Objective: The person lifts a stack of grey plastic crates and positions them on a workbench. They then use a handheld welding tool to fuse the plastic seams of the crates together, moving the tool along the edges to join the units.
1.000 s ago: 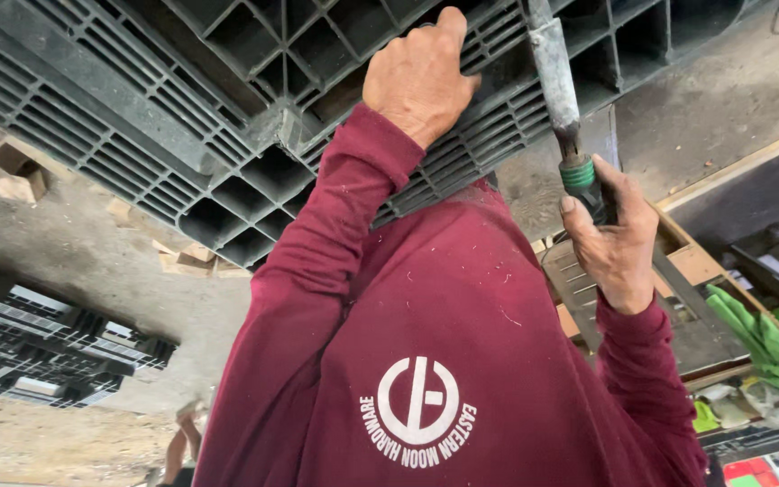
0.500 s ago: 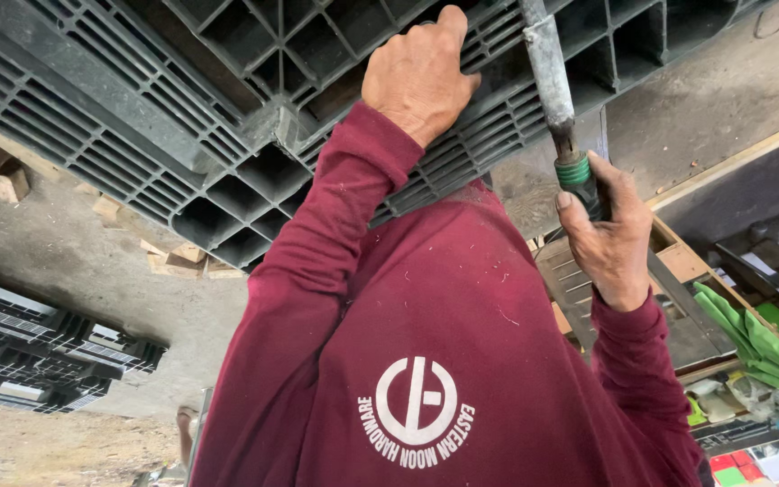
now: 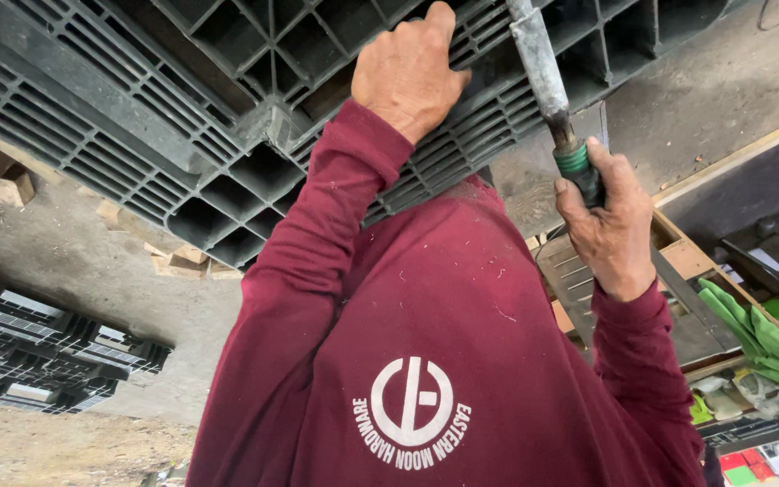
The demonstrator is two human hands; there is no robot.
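A big dark grey plastic pallet (image 3: pixel 137 117) with an open grid of cells fills the top of the head view. My left hand (image 3: pixel 407 77) grips one of its ribs near the top middle, with the maroon sleeve running down from it. My right hand (image 3: pixel 608 221) is closed around the dark handle of a long tool (image 3: pixel 547 86), just below a green band. The tool's grey metal shaft rises to the pallet's edge, and its tip is out of frame. My maroon shirt with a white round emblem covers the lower middle.
Wood offcuts (image 3: pixel 2 176) and more blocks (image 3: pixel 178 261) lie on the concrete floor at left. Other black pallets (image 3: pixel 47 347) sit at lower left. At right, a wooden crate (image 3: pixel 687 261), green gloves (image 3: pixel 759 338) and small colourful items.
Both hands keep their holds. The tool and my right hand have shifted slightly left and up, and the view has drifted a little.
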